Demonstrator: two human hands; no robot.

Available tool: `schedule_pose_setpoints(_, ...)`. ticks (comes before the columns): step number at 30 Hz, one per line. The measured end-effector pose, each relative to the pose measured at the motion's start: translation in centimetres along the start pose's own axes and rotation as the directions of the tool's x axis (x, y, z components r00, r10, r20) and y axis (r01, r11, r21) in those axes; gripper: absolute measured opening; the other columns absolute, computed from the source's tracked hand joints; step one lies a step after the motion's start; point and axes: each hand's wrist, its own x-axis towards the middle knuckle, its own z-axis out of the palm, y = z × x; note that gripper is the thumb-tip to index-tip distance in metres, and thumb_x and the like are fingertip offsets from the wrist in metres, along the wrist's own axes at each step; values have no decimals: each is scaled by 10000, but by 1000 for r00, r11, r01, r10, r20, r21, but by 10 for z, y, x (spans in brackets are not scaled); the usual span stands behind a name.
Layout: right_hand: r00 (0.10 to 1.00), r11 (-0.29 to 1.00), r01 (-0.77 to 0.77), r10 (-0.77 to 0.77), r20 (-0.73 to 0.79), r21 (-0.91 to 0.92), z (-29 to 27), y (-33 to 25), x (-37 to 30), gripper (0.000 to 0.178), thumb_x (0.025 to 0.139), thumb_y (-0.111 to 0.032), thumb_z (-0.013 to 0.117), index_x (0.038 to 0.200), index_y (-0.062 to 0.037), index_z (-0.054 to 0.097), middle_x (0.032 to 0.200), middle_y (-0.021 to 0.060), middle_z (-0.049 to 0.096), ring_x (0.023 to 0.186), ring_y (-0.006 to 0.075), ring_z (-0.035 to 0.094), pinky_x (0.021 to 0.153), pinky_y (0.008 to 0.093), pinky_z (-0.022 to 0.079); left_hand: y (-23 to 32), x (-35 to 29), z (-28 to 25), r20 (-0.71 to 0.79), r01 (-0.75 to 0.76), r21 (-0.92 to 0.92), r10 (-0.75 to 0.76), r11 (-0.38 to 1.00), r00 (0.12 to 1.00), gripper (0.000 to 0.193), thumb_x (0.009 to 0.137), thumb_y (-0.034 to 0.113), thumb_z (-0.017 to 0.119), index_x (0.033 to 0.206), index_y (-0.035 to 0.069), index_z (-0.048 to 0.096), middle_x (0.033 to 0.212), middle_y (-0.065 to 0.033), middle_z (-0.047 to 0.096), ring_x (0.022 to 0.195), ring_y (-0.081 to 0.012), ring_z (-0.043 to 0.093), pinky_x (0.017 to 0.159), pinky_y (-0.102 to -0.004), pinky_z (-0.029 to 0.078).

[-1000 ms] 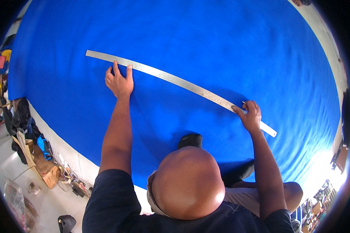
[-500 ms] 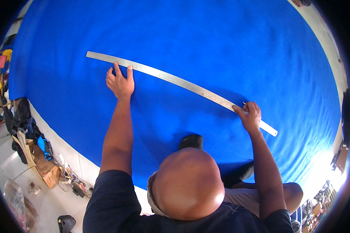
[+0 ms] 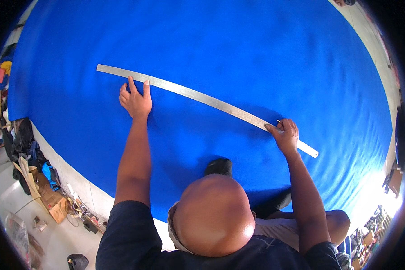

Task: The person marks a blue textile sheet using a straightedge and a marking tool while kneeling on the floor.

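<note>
A long steel ruler (image 3: 195, 95) lies slantwise over a wide blue cloth (image 3: 238, 54), its left end farther from me than its right. My left hand (image 3: 137, 101) is open, with thumb and forefinger spread and their tips on the ruler's near edge toward its left end. Close to the ruler's right end, my right hand (image 3: 287, 137) is closed, its thumb pressing on the metal. A thin stick with a pale tip (image 3: 279, 120) pokes out between its curled fingers; the rest of it is hidden.
My dark-socked foot (image 3: 218, 167) rests on the cloth near me. Bags, a cardboard box (image 3: 58, 210) and cables clutter the floor at left. More items (image 3: 375, 229) stand at the lower right, beside bright glare. Ripples run through the cloth's right side.
The ruler's left end has swung slightly nearer to me, and my left hand has come with it. My right hand keeps its grip close to the ruler's right end.
</note>
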Motion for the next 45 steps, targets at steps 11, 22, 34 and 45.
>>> schedule_pose_setpoints(11,998,998,4,1,68,-61,-2,-5,7,459,733,-419,840,742,-65,549,792,102,562,790,329,562,747,462,435,-56,84,8,-215,-128,-229,78,965,974,630,936,476,608,1366,23,524,1427,-264,454,1341,-423,424,1084,-517,368)
schedule_pose_setpoints(22,994,993,63,-54,92,-99,-1,1,4,448,719,-373,861,747,-74,530,793,91,549,786,323,553,740,454,433,-58,79,12,-123,-191,-192,170,963,978,646,938,494,601,1372,23,520,1451,-222,476,1359,-425,412,1124,-517,317)
schedule_pose_setpoints(34,969,995,-2,27,246,-99,-6,2,13,478,762,-394,833,747,-65,487,771,98,504,759,325,516,715,450,413,-53,78,6,-74,-121,-192,108,974,991,691,922,547,591,1404,59,509,1480,-221,450,1400,-432,368,1155,-537,263)
schedule_pose_setpoints(45,622,884,-34,385,682,-467,-21,-35,81,515,794,-552,748,820,-51,627,853,179,682,877,372,676,780,460,536,-44,78,-5,-29,-42,-178,37,983,999,659,908,505,612,1390,67,509,1473,-217,439,1389,-442,366,1144,-555,262)
